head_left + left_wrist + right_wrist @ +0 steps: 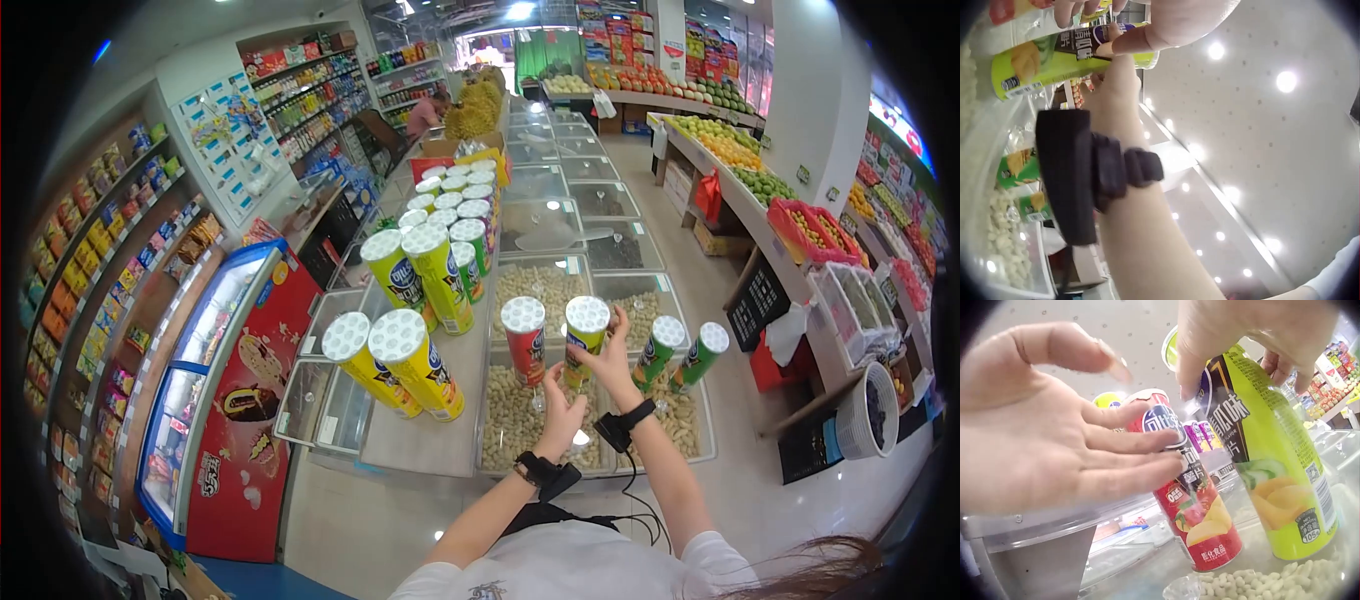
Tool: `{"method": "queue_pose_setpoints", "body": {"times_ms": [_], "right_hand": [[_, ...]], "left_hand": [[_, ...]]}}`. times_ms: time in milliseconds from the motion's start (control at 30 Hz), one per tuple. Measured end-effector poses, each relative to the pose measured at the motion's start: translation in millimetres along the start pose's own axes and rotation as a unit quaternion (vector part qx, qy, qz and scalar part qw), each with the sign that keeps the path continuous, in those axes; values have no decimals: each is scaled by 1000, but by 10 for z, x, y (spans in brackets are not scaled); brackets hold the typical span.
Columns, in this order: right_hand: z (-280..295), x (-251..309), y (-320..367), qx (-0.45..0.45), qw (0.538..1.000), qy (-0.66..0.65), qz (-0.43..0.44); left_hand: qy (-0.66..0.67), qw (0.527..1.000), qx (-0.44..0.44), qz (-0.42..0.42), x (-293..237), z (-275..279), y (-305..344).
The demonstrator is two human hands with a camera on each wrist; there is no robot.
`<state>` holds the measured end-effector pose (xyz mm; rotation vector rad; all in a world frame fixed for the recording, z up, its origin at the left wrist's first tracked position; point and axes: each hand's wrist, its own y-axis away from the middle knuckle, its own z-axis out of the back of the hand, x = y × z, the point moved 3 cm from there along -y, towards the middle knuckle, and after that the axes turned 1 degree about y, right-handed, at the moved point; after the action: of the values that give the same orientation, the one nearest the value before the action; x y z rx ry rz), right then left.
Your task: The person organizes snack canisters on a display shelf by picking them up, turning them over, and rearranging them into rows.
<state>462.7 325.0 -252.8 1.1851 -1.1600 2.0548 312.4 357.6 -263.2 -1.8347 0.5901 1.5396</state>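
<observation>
Pretty clearly a grocery shop: packaged snacks (98,232) crowd the wall shelves (165,183), a freezer (230,440) (bright red, ice creams (250,404) pictured on its side) stands beyond the left edge of the counter (430,430), and fruit (732,152) fills the long display stand (750,222) opposite.

Head: high, facing down; both wrists: close, tilted, sharing yellow-green can (1275,465)

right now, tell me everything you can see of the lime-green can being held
The lime-green can is a tall, smooth cylinder with a dotted whitish top, dark label, white lettering and printed cucumber and chips. It is roughly upright over pale nuts, beside a red can. Of the hands, the right hand grips its upper part.
</observation>
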Motion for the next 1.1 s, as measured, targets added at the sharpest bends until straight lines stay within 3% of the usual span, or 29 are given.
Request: {"method": "queue_pose_setpoints", "body": {"times_ms": [133, 267, 400, 467, 567, 633, 767, 867, 967, 1100], "right_hand": [[157, -65, -80, 124, 987, -104, -21], [337, 64, -228, 287, 933, -167, -137], [406, 80, -315, 335, 919, -168, -125], [370, 2, -227, 303, 942, -121, -79], [205, -57, -46, 172, 985, -28, 11], [129, -93, 41, 115, 992, -48, -5], [132, -226, 36, 140, 978, -147, -47], [210, -429, -4, 187, 963, -190, -51], [278, -348, 4, 179, 976, -121, -17], [153, -298, 75, 96, 995, -33, 17]], "left_hand": [[-116, 993, -11, -22, 252, 82, -150], [-177, 981, -27, -80, 344, -7, -133], [-199, 977, -26, -70, 486, -72, -181], [-212, 974, 0, -75, 577, -82, -201], [-236, 968, 37, -79, 634, -130, -164], [-227, 969, 36, -92, 610, -196, -126], [-168, 982, 15, -84, 459, -165, -40], [-116, 981, -130, -84, 499, 117, -51], [-204, 934, -268, -116, 520, 369, -201], [-331, 877, -316, -149, 279, 357, -518]]}}
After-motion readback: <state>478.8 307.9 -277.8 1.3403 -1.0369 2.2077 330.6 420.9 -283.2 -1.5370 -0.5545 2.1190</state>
